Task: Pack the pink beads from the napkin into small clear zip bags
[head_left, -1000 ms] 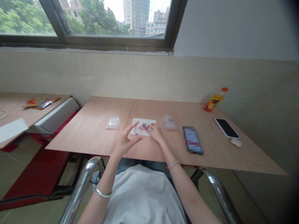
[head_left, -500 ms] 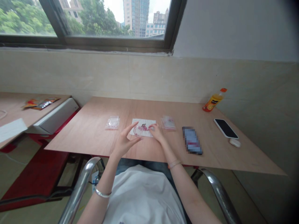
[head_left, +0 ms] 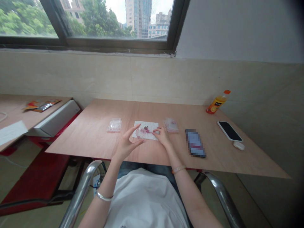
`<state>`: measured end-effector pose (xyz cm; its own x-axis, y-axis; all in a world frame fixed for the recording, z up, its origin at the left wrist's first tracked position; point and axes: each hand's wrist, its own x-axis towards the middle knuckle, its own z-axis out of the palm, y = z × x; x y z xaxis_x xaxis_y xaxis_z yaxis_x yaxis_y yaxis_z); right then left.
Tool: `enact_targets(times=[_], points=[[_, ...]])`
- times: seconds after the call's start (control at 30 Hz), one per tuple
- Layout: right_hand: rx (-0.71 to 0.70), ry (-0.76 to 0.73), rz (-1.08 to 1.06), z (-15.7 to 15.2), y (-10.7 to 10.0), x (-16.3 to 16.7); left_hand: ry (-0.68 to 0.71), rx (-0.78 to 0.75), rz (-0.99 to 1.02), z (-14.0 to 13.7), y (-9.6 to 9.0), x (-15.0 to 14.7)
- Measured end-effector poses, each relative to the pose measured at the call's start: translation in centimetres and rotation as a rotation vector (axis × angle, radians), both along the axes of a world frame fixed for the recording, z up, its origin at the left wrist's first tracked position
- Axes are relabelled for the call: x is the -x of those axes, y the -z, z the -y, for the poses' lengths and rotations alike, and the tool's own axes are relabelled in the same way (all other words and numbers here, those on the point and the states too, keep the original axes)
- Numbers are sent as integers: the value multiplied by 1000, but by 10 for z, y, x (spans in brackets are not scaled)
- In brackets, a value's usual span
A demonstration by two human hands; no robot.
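Note:
A white sheet lies on the table with small pink and dark red bead-like pieces on it. My left hand curves over its left side, thumb and index finger spread wide apart. Between those fingertips shows a faint pinkish clear loop; whether they touch it I cannot tell. At the sheet's right edge, my right hand has thumb and index finger pinched together, close to the pink pieces. What sits in the pinch is too small to make out.
Clear plastic packets lie left and right of the sheet. Farther right are a blurred-screen phone, a white-edged phone, a small white case and an orange drink bottle. Metal chair arms flank me.
My right hand has shifted slightly to the right, and its fingers have closed a little more at the tips. The left hand stays in place.

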<state>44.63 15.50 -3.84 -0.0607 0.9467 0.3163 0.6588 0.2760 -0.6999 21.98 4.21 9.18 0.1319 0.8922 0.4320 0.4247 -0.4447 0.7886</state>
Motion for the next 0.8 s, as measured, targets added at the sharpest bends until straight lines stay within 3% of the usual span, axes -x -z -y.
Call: enact_targets(times=[0.13,0.23,0.4,0.57,0.67,0.8], points=[[-32,43,-85,0,-9,2,0,-7,-14,1,0,-1],[-91,84,-220,5,-30,11,-4,-2,-18,0,1,-1],[-230,-18,-419,36,-99,29,-17,-20,-4,-3,7,-4],[-271,-214,-393,76,-159,39,-30,-35,8,-2,7,-8],[-255,-352,-315,87,-169,42,-26,-33,18,-1,5,-9],[-239,-333,-355,79,-158,44,-35,-46,28,0,3,-9]])
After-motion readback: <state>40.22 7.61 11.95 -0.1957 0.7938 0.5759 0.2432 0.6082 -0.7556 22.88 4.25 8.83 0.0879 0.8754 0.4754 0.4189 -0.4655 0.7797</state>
